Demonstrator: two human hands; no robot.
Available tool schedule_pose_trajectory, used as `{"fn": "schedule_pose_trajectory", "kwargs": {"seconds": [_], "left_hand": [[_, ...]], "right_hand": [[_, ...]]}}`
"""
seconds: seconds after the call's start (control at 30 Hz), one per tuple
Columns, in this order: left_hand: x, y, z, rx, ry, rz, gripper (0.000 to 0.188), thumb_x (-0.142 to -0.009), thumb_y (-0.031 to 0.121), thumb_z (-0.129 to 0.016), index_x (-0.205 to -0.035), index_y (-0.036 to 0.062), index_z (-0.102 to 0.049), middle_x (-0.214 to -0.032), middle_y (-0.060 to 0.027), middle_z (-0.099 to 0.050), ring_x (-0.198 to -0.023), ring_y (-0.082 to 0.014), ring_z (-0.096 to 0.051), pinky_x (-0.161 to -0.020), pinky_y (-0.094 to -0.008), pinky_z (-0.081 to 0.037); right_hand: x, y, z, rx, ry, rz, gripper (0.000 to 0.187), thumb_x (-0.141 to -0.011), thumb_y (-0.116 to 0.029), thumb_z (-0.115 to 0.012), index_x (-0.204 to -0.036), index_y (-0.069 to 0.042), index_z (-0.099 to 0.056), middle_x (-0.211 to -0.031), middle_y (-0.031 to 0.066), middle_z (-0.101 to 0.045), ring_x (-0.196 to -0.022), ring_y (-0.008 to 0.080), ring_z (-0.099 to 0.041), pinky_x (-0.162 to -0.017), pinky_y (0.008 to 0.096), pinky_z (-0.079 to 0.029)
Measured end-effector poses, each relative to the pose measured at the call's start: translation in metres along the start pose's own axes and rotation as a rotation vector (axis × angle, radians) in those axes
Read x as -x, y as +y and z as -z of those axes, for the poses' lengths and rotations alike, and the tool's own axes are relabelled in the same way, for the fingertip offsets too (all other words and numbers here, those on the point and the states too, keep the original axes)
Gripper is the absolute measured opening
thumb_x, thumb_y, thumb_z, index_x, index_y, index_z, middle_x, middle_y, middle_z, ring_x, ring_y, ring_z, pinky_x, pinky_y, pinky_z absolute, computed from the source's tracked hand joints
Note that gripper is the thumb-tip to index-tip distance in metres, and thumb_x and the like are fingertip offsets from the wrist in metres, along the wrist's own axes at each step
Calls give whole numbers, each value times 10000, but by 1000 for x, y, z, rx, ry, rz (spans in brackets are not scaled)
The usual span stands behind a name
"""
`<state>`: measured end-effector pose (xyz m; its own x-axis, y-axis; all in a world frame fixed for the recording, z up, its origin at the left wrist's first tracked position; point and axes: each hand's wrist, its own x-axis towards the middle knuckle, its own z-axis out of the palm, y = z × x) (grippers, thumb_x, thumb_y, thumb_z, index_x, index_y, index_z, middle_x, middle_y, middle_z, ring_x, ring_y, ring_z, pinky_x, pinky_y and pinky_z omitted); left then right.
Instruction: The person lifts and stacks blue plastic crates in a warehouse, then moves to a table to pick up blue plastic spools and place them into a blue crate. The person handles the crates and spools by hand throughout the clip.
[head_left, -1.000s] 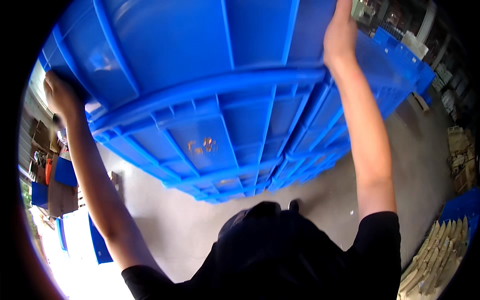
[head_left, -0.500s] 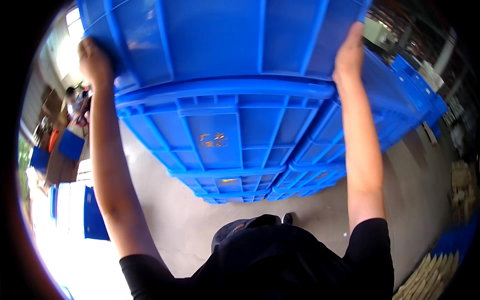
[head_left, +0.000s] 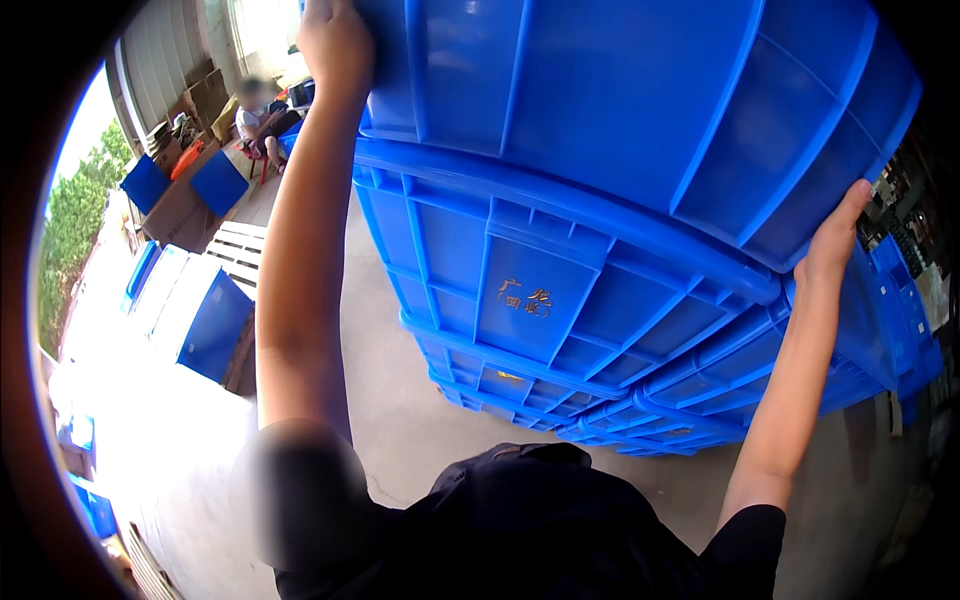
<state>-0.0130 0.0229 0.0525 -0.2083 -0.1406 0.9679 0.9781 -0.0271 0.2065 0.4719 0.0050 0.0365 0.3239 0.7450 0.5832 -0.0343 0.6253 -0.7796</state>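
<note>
A large blue plastic crate (head_left: 620, 110) with ribbed walls fills the upper middle, on top of a stack. My left hand (head_left: 338, 45) is closed on its left side, though some of the fingers are cut off or hidden. At the right end, my right hand (head_left: 835, 235) holds the other side near the lower corner, thumb pointing up along the wall. Directly beneath is another blue crate (head_left: 545, 285) with a thick rim and a printed mark. Whether the top crate rests fully on it, I cannot tell. A second column of blue crates (head_left: 715, 365) adjoins it on the right.
At left stand more blue crates (head_left: 215, 315), with a wooden pallet (head_left: 238, 245) behind them. Farther back a person (head_left: 262, 125) sits near cardboard boxes (head_left: 190, 205). Grey concrete floor (head_left: 400, 420) lies between me and the stack.
The view has swung left, so the stack sits farther right and tilted in the picture. Both hands keep hold of the top crate.
</note>
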Motion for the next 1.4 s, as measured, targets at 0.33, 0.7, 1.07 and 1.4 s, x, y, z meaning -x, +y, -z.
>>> {"fn": "schedule_pose_trajectory", "kwargs": {"seconds": [0.33, 0.7, 1.07, 1.4], "left_hand": [[-25, 10, -13, 318, 97, 221, 368, -956, 224, -351, -1091, -68, -531, -988, -267, -578, -959, -379, -543, -851, -387, -429], [-39, 10, -31, 314, 0, 7, 370, -962, 234, -358, -1073, -80, -519, -1066, -311, -545, -1039, -418, -515, -930, -430, -384], [-7, 12, -11, 574, -85, 360, 238, -931, 156, -414, -978, -34, -550, -861, -209, -576, -814, -268, -539, -786, -361, -414], [-9, 19, 0, 508, -60, 269, 230, -915, 178, -430, -869, -32, -512, -773, -205, -544, -743, -257, -517, -719, -395, -401]], "right_hand": [[-14, -4, -8, 71, 28, 50, 718, -932, -564, -331, -1421, -46, -244, -1432, 135, -320, -1285, 275, -358, -1052, 356, -312], [-30, -7, -17, -42, 20, -53, 705, -941, -558, -304, -1413, -37, -258, -1431, 123, -327, -1278, 283, -368, -1049, 361, -316], [3, 21, -21, 65, 88, 117, 753, -927, -598, -274, -1421, -31, -234, -1448, 146, -287, -1304, 304, -319, -1075, 382, -268], [14, 5, -32, -2, 140, 117, 714, -926, -565, -313, -1412, -46, -256, -1449, 130, -284, -1303, 297, -315, -1068, 403, -270]]}}
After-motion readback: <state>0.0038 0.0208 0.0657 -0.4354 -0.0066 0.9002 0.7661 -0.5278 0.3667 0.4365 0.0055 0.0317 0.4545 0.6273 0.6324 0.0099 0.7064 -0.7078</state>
